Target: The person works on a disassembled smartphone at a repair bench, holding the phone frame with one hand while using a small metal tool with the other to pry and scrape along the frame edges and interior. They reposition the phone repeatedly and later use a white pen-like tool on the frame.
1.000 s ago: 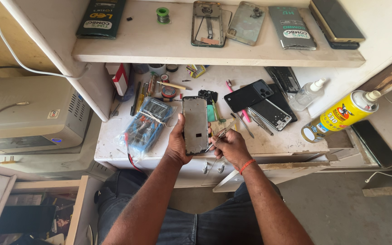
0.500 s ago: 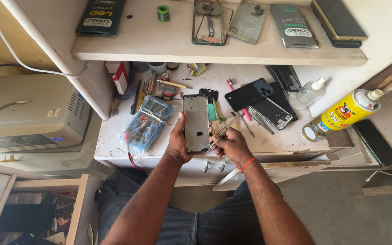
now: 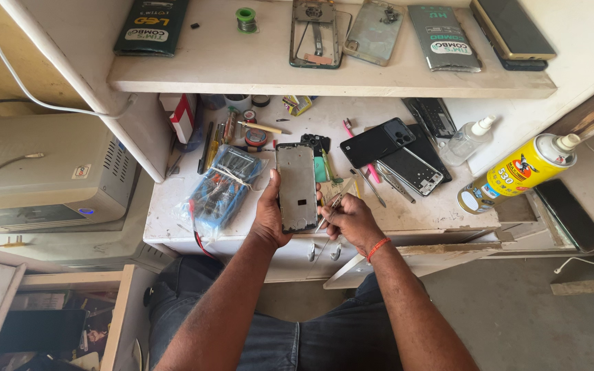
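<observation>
Two hands over the table (image 3: 434,213): the left hand (image 3: 269,216) props the opened phone (image 3: 296,187) upright, fingers wrapped round its edge, steadying it so the right hand (image 3: 352,218), pinched shut on slim tweezers (image 3: 331,206), can reach its side.

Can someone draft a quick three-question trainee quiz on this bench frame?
1. True or false: the left hand holds the phone frame upright over the bench.
2. What does the right hand hold? A) tweezers B) spray can C) solder spool
3. Which side of the phone frame is the blue multimeter on?

Key:
1. True
2. A, thin tweezers angled at the frame's edge; the yellow spray can lies far right
3. Its left side
</observation>
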`<control>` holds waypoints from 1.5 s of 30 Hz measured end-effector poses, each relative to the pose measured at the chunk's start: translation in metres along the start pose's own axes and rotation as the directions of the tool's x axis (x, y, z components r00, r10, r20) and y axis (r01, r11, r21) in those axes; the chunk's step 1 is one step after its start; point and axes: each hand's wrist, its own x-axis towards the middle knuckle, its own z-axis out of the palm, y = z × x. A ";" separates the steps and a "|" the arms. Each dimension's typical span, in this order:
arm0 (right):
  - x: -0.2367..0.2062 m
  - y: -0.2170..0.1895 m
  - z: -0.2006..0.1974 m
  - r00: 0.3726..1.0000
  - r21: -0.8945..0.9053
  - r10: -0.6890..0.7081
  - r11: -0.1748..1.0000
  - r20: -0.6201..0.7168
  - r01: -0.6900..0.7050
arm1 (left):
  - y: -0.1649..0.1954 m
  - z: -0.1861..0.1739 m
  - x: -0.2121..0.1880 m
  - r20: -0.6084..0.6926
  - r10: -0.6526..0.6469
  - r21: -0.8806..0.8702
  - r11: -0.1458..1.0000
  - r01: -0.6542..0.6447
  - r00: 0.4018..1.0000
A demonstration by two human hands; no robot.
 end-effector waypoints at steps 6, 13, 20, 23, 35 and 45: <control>0.002 0.011 -0.004 0.999 0.055 -0.044 0.997 -0.004 0.044 | -0.001 -0.002 0.002 0.048 0.040 -0.043 0.998 -0.038 0.998; 0.004 0.021 0.002 0.985 0.125 -0.129 0.982 -0.119 0.144 | -0.001 -0.003 0.003 0.073 0.050 -0.047 0.998 -0.046 0.996; 0.003 0.016 0.006 0.989 0.048 -0.113 0.992 -0.094 0.117 | -0.002 -0.005 0.004 0.054 0.024 -0.023 0.999 -0.023 0.998; 0.002 0.013 0.004 0.994 0.035 -0.096 0.995 -0.060 0.098 | -0.002 -0.005 0.003 0.029 -0.002 0.000 1.000 0.002 1.000; 0.000 0.000 0.003 1.000 0.018 -0.008 1.000 -0.018 0.009 | 0.001 0.002 -0.001 -0.008 -0.031 0.041 0.999 0.031 0.999; 0.002 0.003 0.001 1.000 0.011 0.005 1.000 -0.012 -0.005 | 0.001 -0.001 0.000 0.065 0.019 -0.051 0.999 -0.016 0.998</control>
